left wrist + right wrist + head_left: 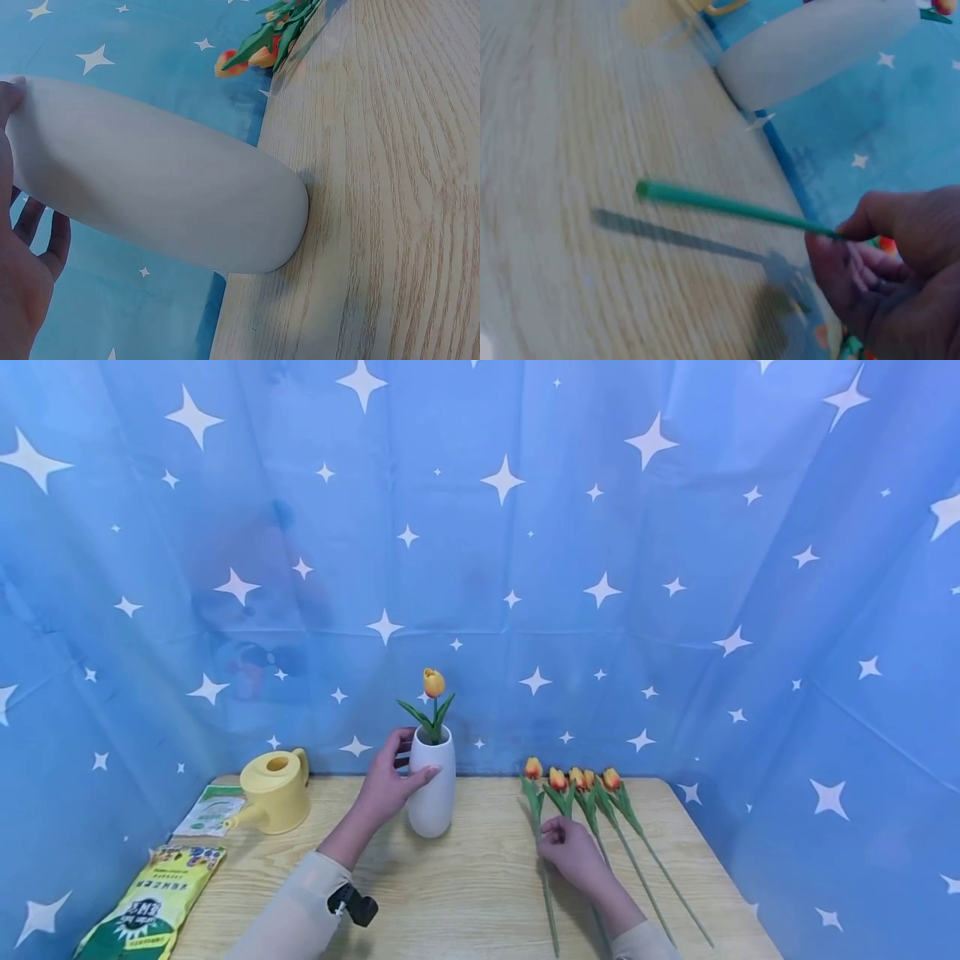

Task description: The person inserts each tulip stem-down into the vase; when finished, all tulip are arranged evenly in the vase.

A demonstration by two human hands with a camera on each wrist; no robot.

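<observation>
My left hand [390, 782] grips the upper part of a white vase [435, 793], thumb across the front and fingers behind. Upright on the wooden table, the vase holds one orange-yellow tulip [434, 683] with green leaves. To the right, my right hand [576, 857] pinches the green stem [720, 205] of a red-orange tulip [533, 767]. In the right wrist view, the stem's cut end is raised over the table and casts a shadow. Several more tulips [612, 778] lie beside that hand, some partly hidden by it.
A yellow watering can [279, 797] stands at the back left, its spout pointing left. Near it lie a green-and-white packet [212, 810] and a yellow-green bag [153, 902]. A blue star-patterned curtain [465, 568] hangs behind the wooden table [465, 902].
</observation>
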